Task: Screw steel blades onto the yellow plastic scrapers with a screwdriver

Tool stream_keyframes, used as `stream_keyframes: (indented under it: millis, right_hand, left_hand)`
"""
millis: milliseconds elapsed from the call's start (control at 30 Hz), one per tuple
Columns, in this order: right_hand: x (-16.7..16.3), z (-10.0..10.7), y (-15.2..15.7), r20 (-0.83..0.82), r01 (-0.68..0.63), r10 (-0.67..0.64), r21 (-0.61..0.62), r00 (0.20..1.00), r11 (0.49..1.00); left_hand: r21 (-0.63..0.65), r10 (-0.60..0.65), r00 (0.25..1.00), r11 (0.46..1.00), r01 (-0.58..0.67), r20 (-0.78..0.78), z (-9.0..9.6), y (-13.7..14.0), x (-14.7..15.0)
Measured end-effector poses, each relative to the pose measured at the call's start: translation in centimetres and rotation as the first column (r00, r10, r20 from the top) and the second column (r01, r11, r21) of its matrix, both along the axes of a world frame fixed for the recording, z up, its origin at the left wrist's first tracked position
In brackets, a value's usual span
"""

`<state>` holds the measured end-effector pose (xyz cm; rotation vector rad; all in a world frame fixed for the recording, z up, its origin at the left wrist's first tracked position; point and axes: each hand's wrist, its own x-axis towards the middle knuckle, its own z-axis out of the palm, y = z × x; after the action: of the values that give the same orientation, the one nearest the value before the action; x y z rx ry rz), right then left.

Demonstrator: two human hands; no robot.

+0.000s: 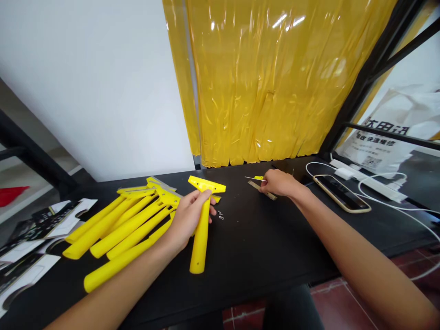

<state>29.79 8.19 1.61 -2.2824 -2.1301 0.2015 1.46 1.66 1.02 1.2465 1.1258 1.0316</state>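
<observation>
My left hand (187, 213) is closed around a yellow scraper handle (199, 247), just below its wide T-shaped head. The head points away from me and carries small holes. Over the right part of the table, my right hand (279, 182) is closed on a thin metal rod (252, 178) that sticks out to the left; its other end is hidden by the fingers. Beneath these fingers lies a flat metal strip (271, 196), with a bit of yellow behind it. Several tiny metal fasteners (220, 216) lie by my left fingertips. To the left, several yellow scrapers (127, 220) are piled together.
Printed black-and-white cards (44, 238) are stacked at the left edge of the black table (254, 247). On the right are a phone (342, 193), a white power strip (374, 181) with cables, and a white plastic bag (388, 133). A yellow strip curtain (261, 82) hangs behind.
</observation>
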Motion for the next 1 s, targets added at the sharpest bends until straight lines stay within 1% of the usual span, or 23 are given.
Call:
stream_keyframes:
  millis: [200, 300, 400, 533, 667, 733, 800, 833, 867, 900, 933, 967, 1000]
  right_hand:
    - [-0.7, -0.5, 0.0, 0.049, -0.006, 0.004, 0.047, 0.999, 0.999]
    - [-0.4, -0.2, -0.2, 0.038, -0.032, 0.031, 0.031, 0.999, 0.999]
    - [0.0, 0.2, -0.6, 0.042, -0.067, 0.066, 0.016, 0.997, 0.998]
    - [-0.4, -0.1, -1.0, 0.048, -0.101, 0.098, 0.059, 0.994, 0.993]
    - [-1.0, -0.7, -0.9, -0.015, -0.113, 0.115, 0.127, 0.993, 0.985]
    - [-0.9, -0.5, -0.8, -0.074, -0.13, 0.142, 0.141, 0.987, 0.981]
    - [-0.8, 0.0, -0.8, -0.152, -0.178, 0.2, 0.147, 0.968, 0.973]
    - [-0.8, 0.3, -0.9, -0.243, -0.211, 0.243, 0.151, 0.939, 0.966]
    - [-1.0, 0.6, -1.1, -0.37, -0.242, 0.283, 0.153, 0.885, 0.958]
    - [-1.2, 0.8, -1.3, -0.517, -0.266, 0.307, 0.153, 0.799, 0.952]
    - [-1.6, 1.0, -1.6, -0.66, -0.279, 0.307, 0.15, 0.686, 0.948]
    - [-2.1, 1.0, -2.0, -0.775, -0.285, 0.287, 0.144, 0.563, 0.948]
    - [-2.7, 1.0, -2.3, -0.851, -0.283, 0.257, 0.135, 0.458, 0.95]
  left_hand:
    - [-0.016, -0.018, 1.0, 1.0, 0.018, 0.006, 0.1, 0.0, -0.1]
    - [-0.006, -0.028, 0.999, 1.0, 0.028, -0.019, 0.1, 0.0, -0.2]
    - [-0.026, -0.03, 0.998, 0.999, 0.029, -0.051, 0.3, -0.1, -0.2]
    - [-0.026, -0.037, 0.997, 0.999, 0.036, -0.07, 0.4, -0.2, -0.2]
    - [-0.021, -0.044, 0.996, 0.999, 0.042, -0.079, 0.1, -0.1, -0.2]
    - [-0.011, -0.045, 0.996, 0.999, 0.045, -0.083, 0.0, 0.0, -0.2]
    - [0.012, -0.049, 0.997, 0.999, 0.05, -0.065, 0.0, 0.1, -0.2]
    - [0.018, -0.056, 0.997, 0.998, 0.057, -0.051, 0.1, 0.1, -0.1]
    - [0.017, -0.067, 0.997, 0.998, 0.068, -0.041, 0.1, 0.2, -0.1]
    - [0.007, -0.085, 0.996, 0.996, 0.085, -0.037, 0.2, 0.2, -0.1]
    - [-0.009, -0.11, 0.993, 0.994, 0.11, -0.039, 0.2, 0.2, -0.1]
    - [-0.028, -0.14, 0.989, 0.99, 0.138, -0.047, 0.2, 0.2, -0.1]
    - [-0.044, -0.171, 0.984, 0.985, 0.168, -0.057, 0.2, 0.2, -0.1]
